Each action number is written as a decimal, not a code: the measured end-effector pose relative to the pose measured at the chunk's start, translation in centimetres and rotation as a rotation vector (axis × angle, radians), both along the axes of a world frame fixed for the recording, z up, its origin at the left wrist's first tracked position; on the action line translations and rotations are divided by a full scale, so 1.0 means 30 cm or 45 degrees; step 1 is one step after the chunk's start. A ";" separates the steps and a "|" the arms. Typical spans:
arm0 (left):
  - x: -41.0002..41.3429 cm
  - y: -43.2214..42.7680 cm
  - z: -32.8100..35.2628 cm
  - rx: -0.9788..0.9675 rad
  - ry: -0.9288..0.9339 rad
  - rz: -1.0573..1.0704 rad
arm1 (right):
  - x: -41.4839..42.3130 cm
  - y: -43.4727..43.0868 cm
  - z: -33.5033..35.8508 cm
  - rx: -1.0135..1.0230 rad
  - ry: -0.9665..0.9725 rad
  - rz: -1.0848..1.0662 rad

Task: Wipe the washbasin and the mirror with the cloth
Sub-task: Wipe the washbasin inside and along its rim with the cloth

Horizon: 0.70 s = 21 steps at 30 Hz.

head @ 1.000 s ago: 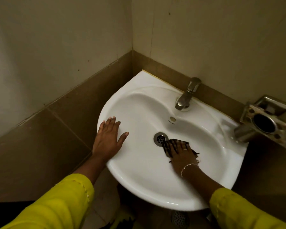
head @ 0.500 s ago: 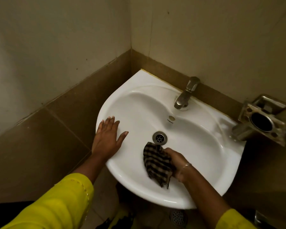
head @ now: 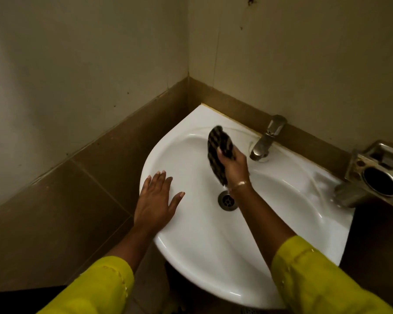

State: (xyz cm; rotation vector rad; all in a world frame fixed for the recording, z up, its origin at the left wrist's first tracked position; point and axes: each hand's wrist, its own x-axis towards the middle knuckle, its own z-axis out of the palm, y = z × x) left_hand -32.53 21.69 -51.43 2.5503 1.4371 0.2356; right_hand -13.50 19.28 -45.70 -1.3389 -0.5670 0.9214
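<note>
The right hand (head: pixel 233 165) has its grip clenched around a dark checked cloth (head: pixel 219 152), pressing it against the inner wall of the white washbasin (head: pixel 281 223) near the basin's back left corner, just left of the tap (head: pixel 264 143). The cloth's long axis runs up and down the slope of the bowl: its top end reaches toward the back rim, while its loose lower end hangs down past the wrist toward the drain (head: pixel 227 200). The left hand (head: pixel 156 205) lies flat and released on the basin's left rim, fingers spread, holding nothing; it looks like a brace. The right hand is the working one and the nearer to every unwiped part of the bowl. From the grip, the rest of the bowl lies down and to the right, toward the front edge and the soap holder (head: pixel 379 177) at the right end. No mirror is in view, so that part of the task seems not yet begun
</note>
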 end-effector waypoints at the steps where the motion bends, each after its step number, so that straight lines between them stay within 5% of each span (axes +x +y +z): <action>1: -0.001 0.001 0.000 -0.006 0.008 -0.001 | 0.011 0.055 0.004 0.075 -0.324 -0.043; 5: -0.001 0.005 -0.001 -0.024 0.039 0.005 | 0.077 0.228 -0.055 -0.148 -1.914 0.174; 8: -0.001 0.004 0.001 -0.030 0.053 0.014 | 0.113 0.255 -0.186 -0.250 -2.610 0.485; 12: -0.001 0.011 -0.001 -0.031 0.057 0.023 | 0.172 0.208 -0.250 -0.403 -3.030 0.856; 17: -0.003 0.008 -0.004 -0.011 0.037 0.009 | 0.212 0.115 -0.281 -0.689 -3.135 1.342; 21: -0.002 0.006 -0.007 0.002 0.023 -0.006 | 0.207 0.010 -0.282 -0.867 -2.818 1.293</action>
